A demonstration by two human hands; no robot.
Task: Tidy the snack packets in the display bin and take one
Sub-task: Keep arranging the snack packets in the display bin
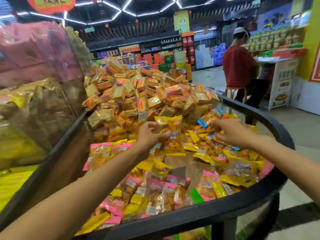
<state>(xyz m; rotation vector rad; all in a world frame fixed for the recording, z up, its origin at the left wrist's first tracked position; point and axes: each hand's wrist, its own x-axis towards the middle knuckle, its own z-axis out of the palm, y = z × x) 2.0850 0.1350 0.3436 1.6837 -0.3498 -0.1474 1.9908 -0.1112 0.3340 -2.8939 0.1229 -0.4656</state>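
A display bin with a black rim (216,213) holds many loose snack packets (152,196) with yellow, pink and blue ends. My left hand (149,135) is shut on one yellow-edged packet (170,135), held upright above the pile. My right hand (230,134) reaches over the packets at the bin's right side, fingers curled and pinching at a packet edge there; whether it grips one I cannot tell. A bare brown patch of the bin floor (183,163) shows in the middle.
Behind a clear divider (121,115) rises a heap of orange square packets (138,90). Clear bins of other snacks (34,75) stand at the left. A person in a red top (239,66) sits on a stool at the right, beyond the aisle floor.
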